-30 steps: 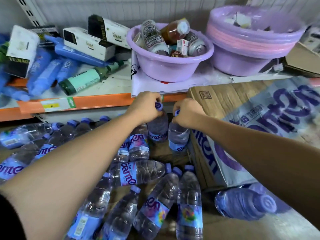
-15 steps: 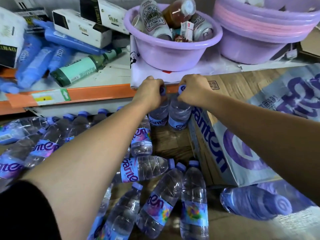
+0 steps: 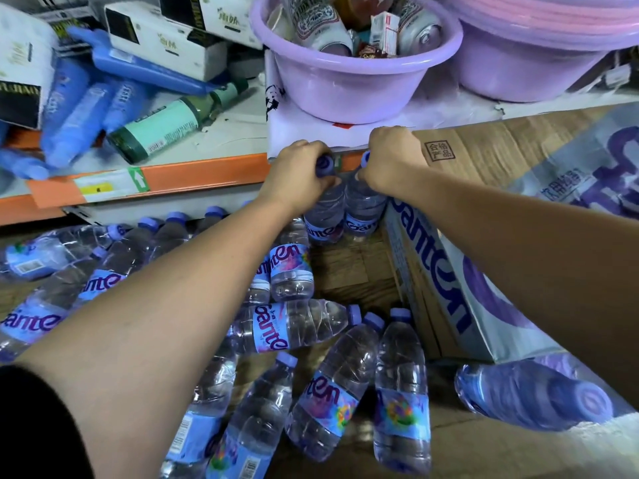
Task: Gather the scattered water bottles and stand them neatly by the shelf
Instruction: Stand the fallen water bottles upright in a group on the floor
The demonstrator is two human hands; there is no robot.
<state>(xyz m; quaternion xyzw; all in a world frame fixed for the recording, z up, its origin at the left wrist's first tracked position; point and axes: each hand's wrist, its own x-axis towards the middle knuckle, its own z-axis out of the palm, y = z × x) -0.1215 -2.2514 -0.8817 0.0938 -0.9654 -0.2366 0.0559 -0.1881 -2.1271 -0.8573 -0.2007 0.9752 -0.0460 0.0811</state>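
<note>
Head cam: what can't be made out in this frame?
Head view:
- right water bottle: cap mostly under the right hand.
- left water bottle: neck wrapped by the left hand.
- floor bottles: several covered by the left forearm, so no count.
- stacked basins: contents cut off by the top edge.
- shelf tag: print too small.

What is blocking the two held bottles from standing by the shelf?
Nothing visible. Left hand and right hand each grip an upright water bottle, left bottle and right bottle, beside the cardboard carton at the orange shelf edge; floor beneath is hidden.
</note>
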